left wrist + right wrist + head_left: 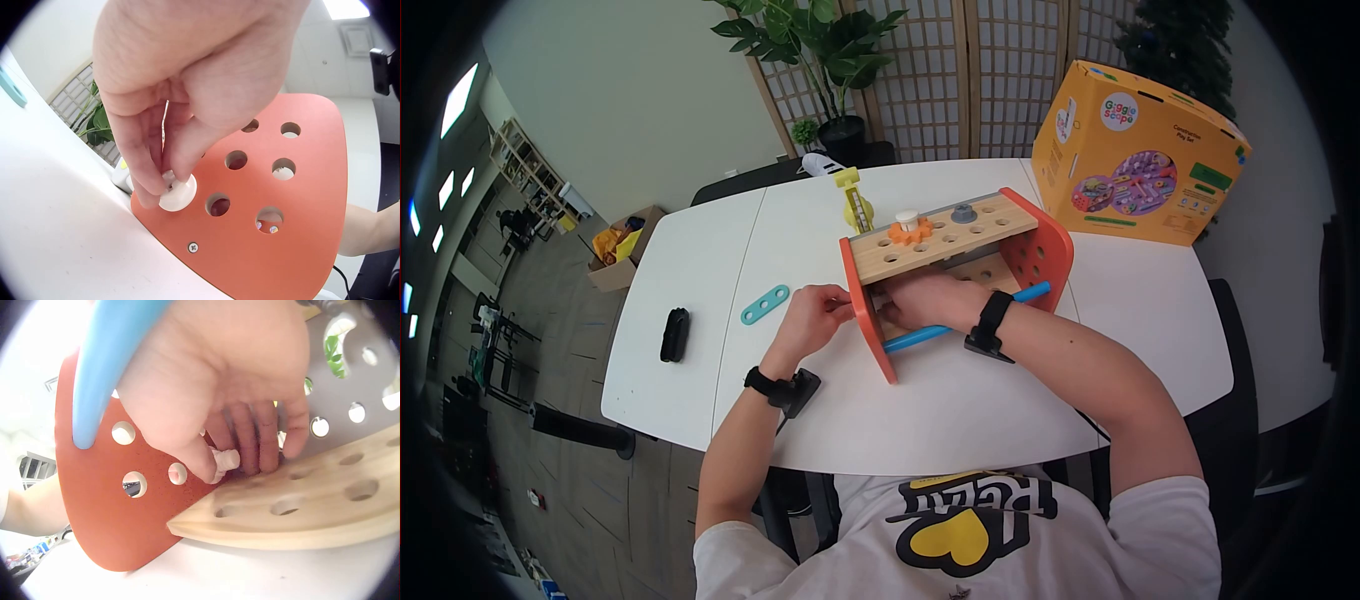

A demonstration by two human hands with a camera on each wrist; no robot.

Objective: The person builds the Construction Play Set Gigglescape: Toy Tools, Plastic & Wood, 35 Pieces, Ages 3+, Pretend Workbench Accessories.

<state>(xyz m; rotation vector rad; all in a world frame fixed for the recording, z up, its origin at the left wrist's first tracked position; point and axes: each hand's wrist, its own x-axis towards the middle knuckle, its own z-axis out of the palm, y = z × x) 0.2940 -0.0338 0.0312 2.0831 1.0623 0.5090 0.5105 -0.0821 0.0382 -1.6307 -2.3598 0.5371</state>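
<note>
A toy workbench has red-orange side panels (300, 206), a wooden top shelf (945, 240), a lower wooden board (325, 500) and a blue rod (915, 338). Outside the left panel, my left hand (812, 322) pinches a round white piece (179, 195) against the panel's face. Reaching inside under the top shelf, my right hand (231, 387) pinches a small white threaded piece (226, 460) by the same panel's inner side, above the lower board. An orange gear (911, 233) with a white knob and a grey piece (964, 213) sit on the top shelf.
A teal strip with holes (765, 305) and a black case (675, 335) lie on the white table (820, 430) to the left. Behind the bench stands a yellow-green toy piece (855, 203). The large yellow box (1140, 160) is at the back right.
</note>
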